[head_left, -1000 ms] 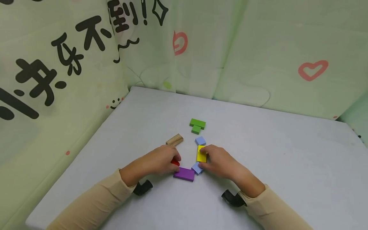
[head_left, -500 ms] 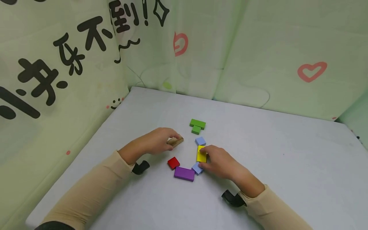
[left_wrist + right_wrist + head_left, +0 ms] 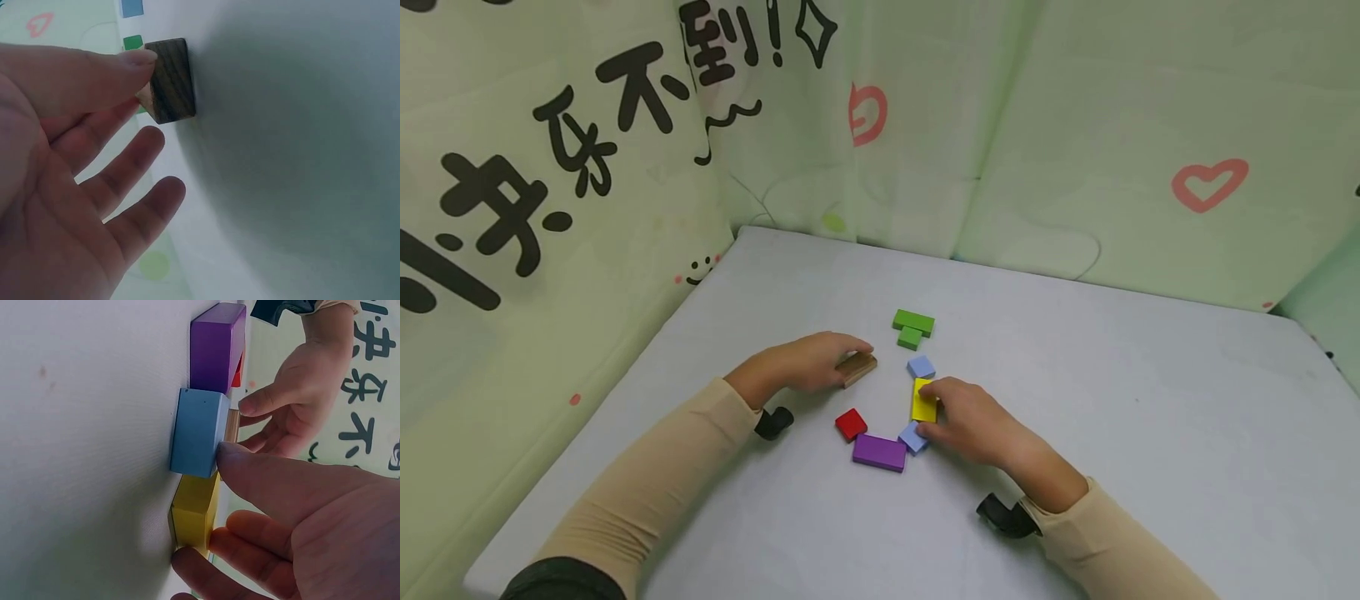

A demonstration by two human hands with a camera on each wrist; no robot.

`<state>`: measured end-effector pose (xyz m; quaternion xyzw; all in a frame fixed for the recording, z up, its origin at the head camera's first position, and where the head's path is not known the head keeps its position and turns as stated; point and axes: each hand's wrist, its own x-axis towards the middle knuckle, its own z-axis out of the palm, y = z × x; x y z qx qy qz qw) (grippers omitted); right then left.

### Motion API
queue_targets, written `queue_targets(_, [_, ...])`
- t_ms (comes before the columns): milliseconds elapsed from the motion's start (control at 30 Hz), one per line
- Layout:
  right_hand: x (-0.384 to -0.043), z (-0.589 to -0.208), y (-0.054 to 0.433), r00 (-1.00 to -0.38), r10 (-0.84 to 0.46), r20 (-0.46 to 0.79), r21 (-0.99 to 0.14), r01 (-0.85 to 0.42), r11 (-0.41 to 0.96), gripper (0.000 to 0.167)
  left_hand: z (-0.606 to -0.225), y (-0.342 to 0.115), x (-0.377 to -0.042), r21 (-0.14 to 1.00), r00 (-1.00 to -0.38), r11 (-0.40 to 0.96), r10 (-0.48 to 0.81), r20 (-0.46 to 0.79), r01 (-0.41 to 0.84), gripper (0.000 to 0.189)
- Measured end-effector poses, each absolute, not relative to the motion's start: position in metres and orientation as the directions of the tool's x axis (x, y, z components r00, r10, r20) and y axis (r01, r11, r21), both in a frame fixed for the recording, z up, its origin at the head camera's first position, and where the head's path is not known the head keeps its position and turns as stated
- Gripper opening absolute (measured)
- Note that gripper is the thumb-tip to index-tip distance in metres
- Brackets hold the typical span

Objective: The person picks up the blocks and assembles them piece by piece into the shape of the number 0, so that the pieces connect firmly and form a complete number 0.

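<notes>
The person's left hand [image 3: 812, 360] has left the red rectangular block [image 3: 851, 425] and now pinches the wooden block [image 3: 860, 367] farther up the counter [image 3: 1075, 375]. The red block, mostly covered a second ago, lies exposed. A dark band [image 3: 561, 581] on the left sleeve [image 3: 655, 475] has entered the head view.

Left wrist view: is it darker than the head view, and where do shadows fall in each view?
Left wrist view: yes, dimmer, with a broad soft shadow right of the wooden block; right wrist view: soft shadow left of the yellow block; head view: brighter, faint shadow beside the left sleeve.
</notes>
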<state>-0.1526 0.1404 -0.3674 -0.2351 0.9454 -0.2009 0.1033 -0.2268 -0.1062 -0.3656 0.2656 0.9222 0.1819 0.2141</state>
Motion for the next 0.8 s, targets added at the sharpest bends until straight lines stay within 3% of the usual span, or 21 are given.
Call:
queue_targets(267, [-0.1528, -0.3673, 0.1402, -0.869, -0.481, -0.115, -0.428, -0.394, 0.814, 0.044, -0.3658, -0.1070, -0.2277, 0.438, -0.774, 0.800, 0.559, -0.295, 0.410, 0.053])
queue_targets(800, [-0.1535, -0.3676, 0.1401, -0.869, -0.482, -0.115, -0.430, -0.393, 0.812, 0.045, -0.3664, -0.1090, -0.2248, 0.475, -0.818, 0.807, 0.511, -0.264, 0.352, 0.066])
